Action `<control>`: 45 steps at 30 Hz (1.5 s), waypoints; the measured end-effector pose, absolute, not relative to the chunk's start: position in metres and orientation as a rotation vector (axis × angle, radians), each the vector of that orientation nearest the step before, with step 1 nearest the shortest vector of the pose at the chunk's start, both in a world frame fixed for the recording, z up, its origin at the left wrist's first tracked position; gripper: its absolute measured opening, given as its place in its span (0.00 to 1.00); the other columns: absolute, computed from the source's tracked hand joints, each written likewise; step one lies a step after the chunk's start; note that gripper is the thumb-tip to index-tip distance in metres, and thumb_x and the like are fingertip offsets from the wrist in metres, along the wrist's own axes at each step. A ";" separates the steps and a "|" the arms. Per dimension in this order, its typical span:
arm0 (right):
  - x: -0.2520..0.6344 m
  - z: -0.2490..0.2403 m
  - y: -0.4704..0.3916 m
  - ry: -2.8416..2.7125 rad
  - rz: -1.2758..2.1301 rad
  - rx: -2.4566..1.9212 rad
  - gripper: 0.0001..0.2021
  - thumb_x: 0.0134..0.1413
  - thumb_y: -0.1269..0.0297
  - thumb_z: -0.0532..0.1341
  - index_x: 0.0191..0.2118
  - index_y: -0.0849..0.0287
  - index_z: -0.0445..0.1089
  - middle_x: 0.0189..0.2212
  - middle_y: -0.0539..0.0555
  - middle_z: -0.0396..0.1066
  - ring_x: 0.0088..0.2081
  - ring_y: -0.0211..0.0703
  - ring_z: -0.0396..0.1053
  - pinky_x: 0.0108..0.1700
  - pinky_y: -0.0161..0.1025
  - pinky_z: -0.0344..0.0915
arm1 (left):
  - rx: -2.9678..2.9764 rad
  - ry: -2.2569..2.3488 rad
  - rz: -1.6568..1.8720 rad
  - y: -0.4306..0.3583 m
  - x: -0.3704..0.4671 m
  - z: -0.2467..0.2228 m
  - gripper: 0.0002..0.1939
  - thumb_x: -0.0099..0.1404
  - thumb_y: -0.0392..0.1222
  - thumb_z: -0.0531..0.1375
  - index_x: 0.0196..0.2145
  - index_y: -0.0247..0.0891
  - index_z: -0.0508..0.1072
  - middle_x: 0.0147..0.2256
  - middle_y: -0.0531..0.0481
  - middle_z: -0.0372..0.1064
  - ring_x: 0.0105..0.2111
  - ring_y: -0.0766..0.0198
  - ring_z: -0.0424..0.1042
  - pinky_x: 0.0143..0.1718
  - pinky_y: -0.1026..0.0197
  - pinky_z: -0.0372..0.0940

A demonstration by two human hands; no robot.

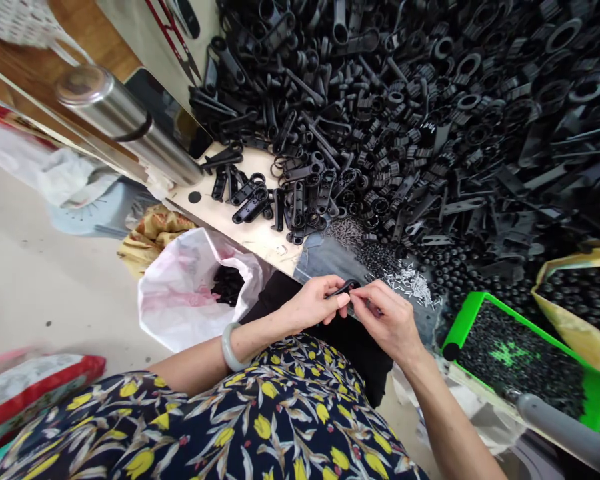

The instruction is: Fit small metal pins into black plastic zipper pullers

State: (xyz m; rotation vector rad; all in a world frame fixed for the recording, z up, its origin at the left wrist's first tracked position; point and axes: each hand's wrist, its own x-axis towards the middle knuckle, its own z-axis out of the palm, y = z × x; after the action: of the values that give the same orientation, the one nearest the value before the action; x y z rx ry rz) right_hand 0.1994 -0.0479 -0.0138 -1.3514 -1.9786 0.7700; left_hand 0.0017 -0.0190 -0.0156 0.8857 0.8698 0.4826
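At the table's front edge my left hand [320, 301] is closed on a small black plastic part [347, 287] with a rounded, ring-like end. The fingertips of my right hand [385, 312] are pinched together at that same end, and whatever they hold is too small to make out. Just beyond my hands lie a heap of short silvery pins [414, 283], a pile of tiny black pieces [377, 257] and a pile of small grey pieces [345, 231]. Several black plastic handle-shaped parts [253, 202] rest on the pale tabletop to the left.
A huge heap of black plastic parts [395, 133] covers the table's far side. A green tray [465, 320] of small black bits and a yellow bag [575, 313] stand at right. On the left are a steel flask [130, 123], a phone [173, 113] and a white bag [175, 293].
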 end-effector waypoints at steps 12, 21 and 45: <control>0.209 0.014 -0.067 -2.161 0.653 -1.520 0.22 0.72 0.69 0.51 0.67 0.54 0.62 0.45 0.58 0.72 0.39 0.43 0.74 0.41 0.39 0.73 | 0.721 0.847 0.545 -0.010 -0.004 -0.014 0.24 0.65 0.56 0.67 0.46 0.32 0.70 0.27 0.54 0.69 0.17 0.77 0.54 0.20 0.68 0.43; 0.198 0.006 -0.072 -2.362 0.294 -1.581 0.18 0.74 0.72 0.50 0.62 0.60 0.69 0.36 0.54 0.72 0.37 0.38 0.73 0.38 0.32 0.68 | 0.763 0.863 0.539 -0.012 -0.009 -0.018 0.22 0.67 0.54 0.65 0.48 0.32 0.71 0.27 0.54 0.69 0.18 0.77 0.54 0.20 0.67 0.43; 0.189 -0.007 -0.069 -2.404 0.465 -1.687 0.18 0.73 0.72 0.49 0.59 0.60 0.69 0.35 0.52 0.73 0.33 0.38 0.74 0.35 0.33 0.65 | 0.728 0.934 0.586 -0.016 -0.003 -0.021 0.26 0.63 0.57 0.67 0.47 0.32 0.70 0.25 0.55 0.68 0.17 0.77 0.53 0.19 0.68 0.43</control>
State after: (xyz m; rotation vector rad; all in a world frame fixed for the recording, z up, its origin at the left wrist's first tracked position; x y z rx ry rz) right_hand 0.1889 -0.0694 -0.0065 -1.6866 -2.4036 0.4647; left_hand -0.0028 -0.0161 -0.0212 0.7282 0.9336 0.5857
